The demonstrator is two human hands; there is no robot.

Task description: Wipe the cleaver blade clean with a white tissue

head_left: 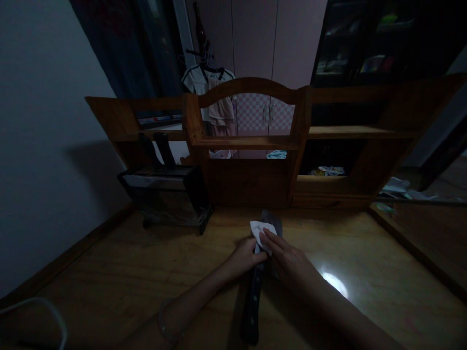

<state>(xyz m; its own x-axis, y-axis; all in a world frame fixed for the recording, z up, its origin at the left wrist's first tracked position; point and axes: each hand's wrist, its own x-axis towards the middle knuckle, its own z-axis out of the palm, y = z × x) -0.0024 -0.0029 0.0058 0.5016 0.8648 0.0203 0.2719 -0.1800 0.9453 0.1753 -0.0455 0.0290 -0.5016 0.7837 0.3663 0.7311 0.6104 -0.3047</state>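
Knife [256,282] before shelf [248,180], long axis toward it, blade [276,221] end nearer. I see left hand [241,258] closed on knife's neck, nearer handle [251,311]; right hand [290,260], half-curled, holds tissue [263,232] against blade.

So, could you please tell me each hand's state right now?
Left hand: closed, holding the knife near the top of its handle.
Right hand: holding white tissue against the blade.

The white tissue [258,227] and right fingers [276,239] hide part of the knife blade [278,224].
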